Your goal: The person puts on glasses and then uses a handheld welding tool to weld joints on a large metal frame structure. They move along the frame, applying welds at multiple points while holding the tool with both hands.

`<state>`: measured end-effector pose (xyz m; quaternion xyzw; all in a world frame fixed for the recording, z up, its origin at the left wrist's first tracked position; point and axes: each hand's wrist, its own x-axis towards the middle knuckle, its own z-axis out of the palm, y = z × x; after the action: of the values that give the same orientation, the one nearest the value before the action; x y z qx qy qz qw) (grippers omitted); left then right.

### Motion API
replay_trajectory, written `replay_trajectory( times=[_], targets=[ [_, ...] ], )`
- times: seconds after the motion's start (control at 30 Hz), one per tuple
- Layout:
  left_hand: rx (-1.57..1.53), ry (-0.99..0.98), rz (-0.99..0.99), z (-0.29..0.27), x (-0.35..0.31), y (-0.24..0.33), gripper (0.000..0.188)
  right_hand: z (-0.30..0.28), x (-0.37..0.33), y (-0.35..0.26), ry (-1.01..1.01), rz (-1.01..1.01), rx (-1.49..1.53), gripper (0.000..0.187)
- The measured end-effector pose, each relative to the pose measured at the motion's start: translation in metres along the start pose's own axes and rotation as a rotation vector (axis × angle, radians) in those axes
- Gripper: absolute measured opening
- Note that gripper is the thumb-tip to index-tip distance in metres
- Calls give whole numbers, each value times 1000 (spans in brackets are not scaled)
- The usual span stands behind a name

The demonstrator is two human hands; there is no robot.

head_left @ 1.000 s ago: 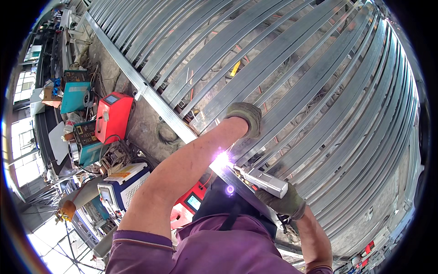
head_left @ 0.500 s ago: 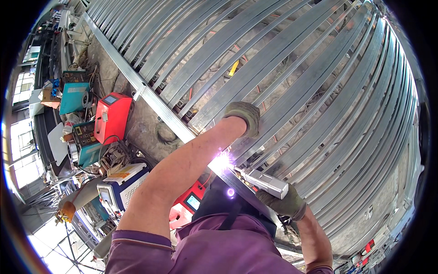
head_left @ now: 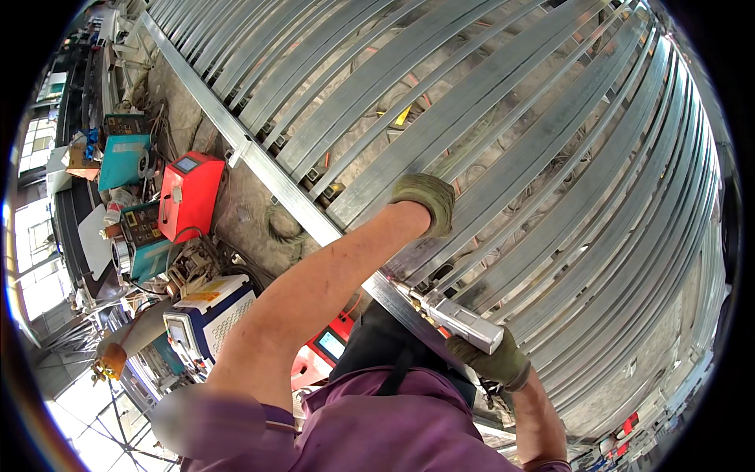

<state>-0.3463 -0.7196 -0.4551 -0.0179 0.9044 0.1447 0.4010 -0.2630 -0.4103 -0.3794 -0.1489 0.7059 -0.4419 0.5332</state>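
My right hand [head_left: 491,359], in a grey-green work glove, is closed around a handheld welding gun [head_left: 464,322] with a boxy silver body. The gun's nozzle points left at the edge rail [head_left: 405,303] of a large metal frame, close to where a bar meets it. No arc glows there. My left hand [head_left: 425,203], gloved alike, rests on a flat grey metal bar [head_left: 472,98] just beyond the rail. Its fingers bend down out of sight, so whether they grip the bar cannot be made out. My left forearm crosses above the rail.
Many parallel metal bars [head_left: 550,149] fill the right side, with cables and a yellow object [head_left: 403,116] on the floor beneath. At left stand a red machine [head_left: 189,197], teal machines [head_left: 124,161] and a white-and-blue unit [head_left: 208,315]. Another red machine [head_left: 318,354] sits beside my body.
The bright welding flash and sparks at the nozzle have gone out. The gun and my right hand have shifted slightly right and down in view. My left hand stays on the bars.
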Motion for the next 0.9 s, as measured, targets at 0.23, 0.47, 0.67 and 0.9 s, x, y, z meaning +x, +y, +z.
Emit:
replay_trajectory(
  times=[0.23,0.47,0.67,0.9],
  targets=[
    [9,-14,11,0,2,-1,51,-8,10,-2,-79,-18,-97,39],
    [35,-9,11,-3,-2,1,52,-8,10,-9,-60,-10,-99,40],
    [20,-95,-24,-15,-4,5,55,-6,8,0,-57,-9,-112,41],
    [40,-107,-37,-21,-8,8,48,-9,5,-3,-70,-13,-152,42]
  ],
)
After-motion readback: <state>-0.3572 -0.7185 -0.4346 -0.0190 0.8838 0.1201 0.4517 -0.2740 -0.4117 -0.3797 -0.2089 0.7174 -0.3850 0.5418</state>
